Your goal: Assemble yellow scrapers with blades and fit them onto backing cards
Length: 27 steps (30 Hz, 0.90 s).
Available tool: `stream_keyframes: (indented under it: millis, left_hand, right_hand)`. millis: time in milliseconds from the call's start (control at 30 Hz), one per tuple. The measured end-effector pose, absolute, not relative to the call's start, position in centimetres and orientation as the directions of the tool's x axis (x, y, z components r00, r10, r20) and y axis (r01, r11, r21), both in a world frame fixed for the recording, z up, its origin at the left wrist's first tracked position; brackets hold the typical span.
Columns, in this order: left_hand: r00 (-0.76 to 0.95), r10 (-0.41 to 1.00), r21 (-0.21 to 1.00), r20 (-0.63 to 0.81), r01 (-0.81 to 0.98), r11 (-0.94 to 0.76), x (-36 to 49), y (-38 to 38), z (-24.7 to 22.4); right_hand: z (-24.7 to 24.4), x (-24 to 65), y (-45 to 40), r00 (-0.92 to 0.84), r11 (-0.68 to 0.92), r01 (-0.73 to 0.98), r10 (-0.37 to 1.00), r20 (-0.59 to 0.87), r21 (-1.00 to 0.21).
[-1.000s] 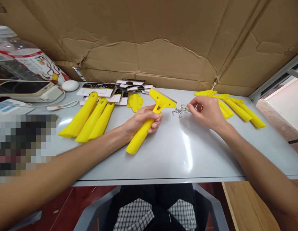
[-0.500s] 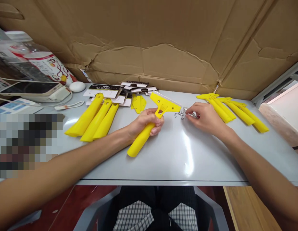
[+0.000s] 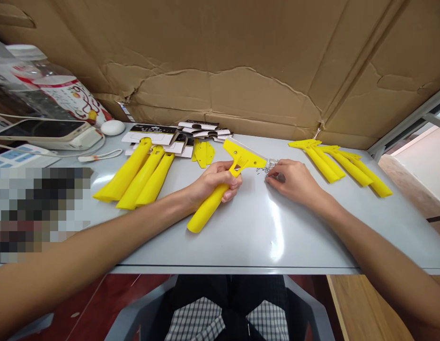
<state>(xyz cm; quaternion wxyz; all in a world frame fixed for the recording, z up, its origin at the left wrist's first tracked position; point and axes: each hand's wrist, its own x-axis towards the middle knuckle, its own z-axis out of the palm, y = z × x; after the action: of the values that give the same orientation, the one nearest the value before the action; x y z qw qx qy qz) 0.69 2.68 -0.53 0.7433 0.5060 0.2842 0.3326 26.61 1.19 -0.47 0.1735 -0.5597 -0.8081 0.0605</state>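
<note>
My left hand [image 3: 220, 182] is wrapped round the handle of a yellow scraper [image 3: 207, 208], whose wide flat head with two holes points away from me. A pale strip runs along the head's far edge. Just right of the head, small shiny metal pieces, perhaps screws [image 3: 258, 171], lie on the table beside a clear plastic bag or box [image 3: 271, 163]. Over these pieces, my right hand [image 3: 289, 177] has thumb and forefinger pinched close together. Whatever is between its fingertips is too small to make out.
Three yellow handles [image 3: 126, 173] lie at left near black-and-white packaging cards [image 3: 152, 135]. Yellow plates [image 3: 205, 154] sit behind my left hand. Several yellow scraper bodies [image 3: 324, 163] lie at right. A phone [image 3: 42, 129] and bottle [image 3: 67, 94] stand far left; cardboard [image 3: 220, 57] walls the back.
My right hand has shifted slightly left and down over the small metal pieces, its fingers closing among them. The scraper stays in my left hand, almost unmoved.
</note>
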Motion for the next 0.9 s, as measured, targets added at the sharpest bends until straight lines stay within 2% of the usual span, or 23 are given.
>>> stream_keyframes:
  millis: [133,400,467,600,667,800,900]
  left_hand:
    - [0.620,0.781,0.944,-0.069,-0.212,0.252,0.8,2.7,-0.6]
    - [0.609,0.790,0.943,-0.064,-0.222,0.247,0.8,2.7,-0.8]
    - [0.614,0.787,0.949,-0.062,-0.208,0.237,0.8,2.6,-0.8]
    - [0.625,0.779,0.962,-0.050,-0.180,0.207,0.7,2.5,-0.9]
    - [0.632,0.773,0.969,-0.046,-0.161,0.189,0.7,2.4,-1.0]
    - [0.638,0.768,0.975,-0.052,-0.134,0.177,0.6,2.3,-1.0]
    - [0.647,0.761,0.980,-0.050,-0.116,0.163,0.6,2.2,-1.0]
  right_hand:
    - [-0.9,26.3,1.1,-0.286,0.341,0.902,0.932,0.222,-0.267]
    - [-0.7,26.9,1.1,-0.378,0.442,0.856,0.889,0.258,-0.267]
    - [-0.4,26.9,1.0,-0.377,0.490,0.815,0.854,0.359,-0.310]
    - [0.7,26.4,0.5,-0.300,0.587,0.631,0.788,0.537,-0.508]
    - [1.0,26.1,0.1,-0.297,0.624,0.559,0.765,0.571,-0.546]
    - [0.8,25.7,-0.3,-0.288,0.663,0.518,0.730,0.620,-0.541]
    - [0.3,25.5,-0.2,-0.252,0.631,0.461,0.768,0.589,-0.625]
